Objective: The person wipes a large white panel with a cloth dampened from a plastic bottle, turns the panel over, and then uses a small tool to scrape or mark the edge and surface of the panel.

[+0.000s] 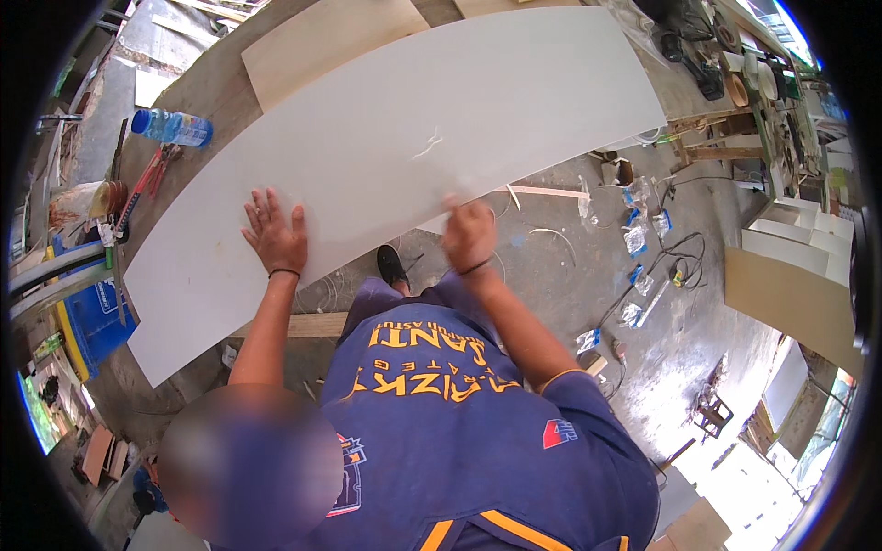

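Observation:
A large pale grey-white panel (386,129) lies across the work surface in front of me, its edges bent by the lens. My left hand (276,241) rests flat on it near the close edge, fingers spread, holding nothing. At the panel's near edge, right of centre, my right hand (469,236) is curled closed and blurred by motion. Whatever it may grip is too smeared to make out. Thin whitish shavings (429,143) sit on the panel's middle.
Left of the panel are a blue-capped water bottle (175,128), red-handled pliers (154,172) and a blue box (99,312). A wooden board (322,50) lies beyond. Black cable (684,257) and small plastic packets (635,241) are on the floor, with a white cabinet piece (797,243) at right.

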The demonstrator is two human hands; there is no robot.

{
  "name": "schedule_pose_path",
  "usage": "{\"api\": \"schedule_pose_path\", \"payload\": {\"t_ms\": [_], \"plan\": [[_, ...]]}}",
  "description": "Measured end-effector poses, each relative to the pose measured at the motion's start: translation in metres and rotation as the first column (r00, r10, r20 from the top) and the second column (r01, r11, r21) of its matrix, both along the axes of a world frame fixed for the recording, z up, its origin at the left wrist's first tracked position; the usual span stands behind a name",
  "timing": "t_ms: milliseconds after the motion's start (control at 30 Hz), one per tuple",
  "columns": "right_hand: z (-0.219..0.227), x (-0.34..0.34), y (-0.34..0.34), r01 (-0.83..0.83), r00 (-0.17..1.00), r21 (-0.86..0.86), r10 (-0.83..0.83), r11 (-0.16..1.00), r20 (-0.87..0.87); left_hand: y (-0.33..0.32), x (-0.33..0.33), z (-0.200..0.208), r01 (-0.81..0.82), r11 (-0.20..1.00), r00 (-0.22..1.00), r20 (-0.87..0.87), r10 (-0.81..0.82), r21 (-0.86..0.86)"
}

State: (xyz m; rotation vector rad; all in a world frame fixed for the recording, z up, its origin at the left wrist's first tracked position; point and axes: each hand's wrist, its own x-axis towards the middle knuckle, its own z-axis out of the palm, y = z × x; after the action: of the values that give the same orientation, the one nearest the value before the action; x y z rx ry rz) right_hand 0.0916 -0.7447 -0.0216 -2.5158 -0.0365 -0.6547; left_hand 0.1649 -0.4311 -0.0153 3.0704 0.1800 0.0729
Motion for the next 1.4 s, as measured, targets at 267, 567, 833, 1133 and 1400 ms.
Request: {"api": "schedule_pose_path", "payload": {"t_ms": [267, 567, 833, 1133, 1400], "plan": [[0.012, 0.002, -0.049, 0.199, 0.978, 0.35, -0.164, 0.915, -0.127, 0.003, 0.001, 0.002, -0.012, 1.0, 0.999, -0.036, 0.013, 0.021], [-0.014, 0.062, -0.27, 0.59, 0.803, -0.185, -0.596, 0.786, 0.032, 0.005, 0.003, 0.0, -0.003, 1.0, 1.0, -0.02, 0.003, -0.017], [-0.016, -0.006, 0.005, 0.09, 0.988, 0.044, -0.095, 0.995, 0.12, 0.004, 0.0, 0.001, -0.002, 1.0, 1.0, -0.017, 0.002, -0.003], [-0.011, 0.034, -0.126, 0.17, 0.961, 0.052, -0.177, 0.984, 0.213, 0.005, 0.001, 0.001, 0.015, 1.0, 1.0, -0.006, -0.015, -0.017], [-0.04, 0.035, -0.167, 0.183, 0.982, -0.264, -0.161, 0.947, 0.102, 0.002, 0.001, -0.001, 0.004, 1.0, 1.0, -0.008, -0.004, 0.004]]}}
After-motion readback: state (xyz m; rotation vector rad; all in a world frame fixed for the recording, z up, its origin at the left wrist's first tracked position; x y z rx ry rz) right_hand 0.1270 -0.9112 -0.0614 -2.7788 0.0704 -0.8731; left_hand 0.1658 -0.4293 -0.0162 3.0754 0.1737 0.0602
